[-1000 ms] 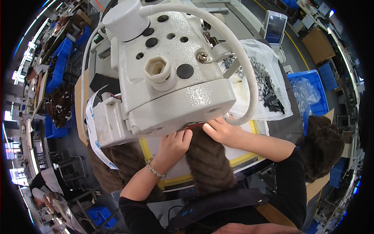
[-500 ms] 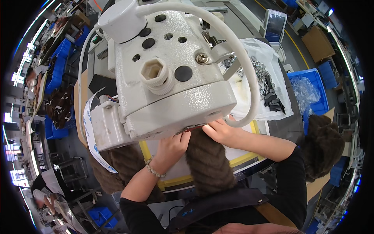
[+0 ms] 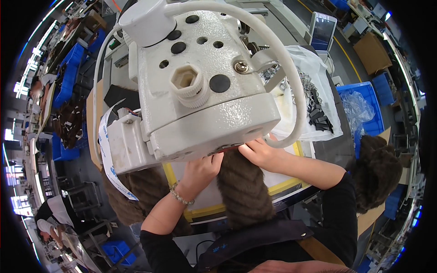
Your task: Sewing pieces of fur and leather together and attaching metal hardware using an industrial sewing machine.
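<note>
A long brown fur piece (image 3: 245, 193) hangs from under the white sewing machine head (image 3: 214, 127) toward my lap. My left hand (image 3: 203, 170) is at the fur's left edge, its fingers curled and pressed together on it. On the other edge, my right hand (image 3: 260, 152) pinches the fur close beneath the machine. Fingertips of both hands are partly hidden by the machine, as is the spot where the fur meets the needle area. A pale worktop edged with yellow tape (image 3: 205, 211) lies under my hands.
More brown fur (image 3: 141, 193) lies left of my left arm, and another fur bundle (image 3: 378, 175) sits at the far right. Metal rings and black clips (image 3: 314, 104) rest on white sheeting. A blue bin (image 3: 364, 104) holds clear plastic. A hose (image 3: 296, 100) loops beside the machine.
The machine head appears slightly farther right in the picture. Both hands and the fur piece keep nearly the same place and hold.
</note>
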Demonstrator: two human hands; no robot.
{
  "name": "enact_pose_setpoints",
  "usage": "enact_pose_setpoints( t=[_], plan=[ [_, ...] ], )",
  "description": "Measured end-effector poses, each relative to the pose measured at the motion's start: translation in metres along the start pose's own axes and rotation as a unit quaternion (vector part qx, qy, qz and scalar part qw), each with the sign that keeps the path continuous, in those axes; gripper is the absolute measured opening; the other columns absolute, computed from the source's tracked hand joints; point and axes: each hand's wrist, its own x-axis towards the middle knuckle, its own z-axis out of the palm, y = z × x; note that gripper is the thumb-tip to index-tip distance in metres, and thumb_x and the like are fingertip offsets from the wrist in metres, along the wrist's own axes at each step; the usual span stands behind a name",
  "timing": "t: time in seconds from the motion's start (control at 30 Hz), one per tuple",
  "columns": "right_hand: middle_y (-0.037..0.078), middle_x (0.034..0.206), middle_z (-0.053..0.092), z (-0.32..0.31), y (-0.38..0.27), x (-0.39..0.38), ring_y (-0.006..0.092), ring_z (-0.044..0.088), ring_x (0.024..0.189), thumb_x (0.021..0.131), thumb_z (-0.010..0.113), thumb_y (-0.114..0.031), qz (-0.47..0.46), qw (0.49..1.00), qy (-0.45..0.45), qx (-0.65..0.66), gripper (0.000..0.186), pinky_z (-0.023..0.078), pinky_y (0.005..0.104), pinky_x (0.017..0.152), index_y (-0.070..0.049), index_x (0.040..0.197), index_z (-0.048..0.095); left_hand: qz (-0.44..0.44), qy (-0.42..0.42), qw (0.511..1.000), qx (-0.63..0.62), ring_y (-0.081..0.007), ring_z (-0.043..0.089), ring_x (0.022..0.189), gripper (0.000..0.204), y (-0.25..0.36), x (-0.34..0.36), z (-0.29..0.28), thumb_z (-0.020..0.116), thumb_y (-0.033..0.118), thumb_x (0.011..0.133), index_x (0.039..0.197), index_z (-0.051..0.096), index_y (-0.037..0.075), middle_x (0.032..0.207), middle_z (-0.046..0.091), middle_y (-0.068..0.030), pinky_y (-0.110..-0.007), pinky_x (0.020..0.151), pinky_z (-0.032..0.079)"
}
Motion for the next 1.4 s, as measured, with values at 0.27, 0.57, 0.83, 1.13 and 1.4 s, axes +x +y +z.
enact_pose_setpoints(
  t=[0.27,0.57,0.83,1.13,1.4],
  plan=[
    [0.010,0.084,0.060,0.001,0.001,0.000,0.0247,0.059,0.077,0.066,0.062,-0.008,-0.006,1.000,0.020,0.004,0.015,0.045,0.0338,0.069,-0.007,0.078,0.052,0.011,0.006,1.000,0.025,-0.0172,0.062,0.089,0.014,0.001,0.000,0.002,0.062,0.008,0.076,0.090,0.061,0.006,0.094,0.065,-0.0040,-0.030,0.073,0.047],
    [0.003,0.065,0.051,0.011,0.003,-0.010,0.0208,0.053,0.067,0.065,0.063,-0.009,-0.004,1.000,-0.001,0.013,0.018,0.039,0.0319,0.062,-0.008,0.081,0.055,0.015,0.016,0.999,0.025,-0.0171,0.062,0.084,0.014,0.000,0.001,0.004,0.062,0.008,0.077,0.091,0.062,0.006,0.090,0.065,-0.0036,-0.030,0.074,0.047],
    [0.005,0.072,0.056,0.017,0.009,-0.012,0.0214,0.055,0.072,0.067,0.063,-0.010,-0.009,0.998,0.010,0.056,0.029,0.040,0.0326,0.063,-0.008,0.096,0.063,0.015,0.017,1.000,0.022,-0.0180,0.061,0.083,0.013,-0.001,0.002,0.004,0.062,0.007,0.077,0.090,0.061,0.005,0.090,0.065,-0.0043,-0.031,0.074,0.047],
    [0.010,0.101,0.062,0.012,0.008,-0.009,0.0223,0.057,0.088,0.071,0.062,-0.010,0.027,0.999,0.000,0.043,0.026,0.040,0.0329,0.065,-0.007,0.097,0.061,0.015,0.008,1.000,0.011,-0.0193,0.062,0.083,0.013,-0.002,-0.001,0.005,0.062,0.006,0.077,0.090,0.061,0.004,0.092,0.066,-0.0058,-0.032,0.074,0.047],
    [0.013,0.114,0.062,0.011,0.008,-0.007,0.0235,0.058,0.092,0.072,0.062,-0.009,0.043,0.996,-0.004,0.075,0.028,0.042,0.0333,0.069,-0.005,0.100,0.060,0.012,0.014,1.000,0.014,-0.0186,0.062,0.084,0.012,-0.001,0.001,0.000,0.063,0.006,0.077,0.089,0.061,0.005,0.093,0.066,-0.0052,-0.032,0.074,0.047]
  ],
)
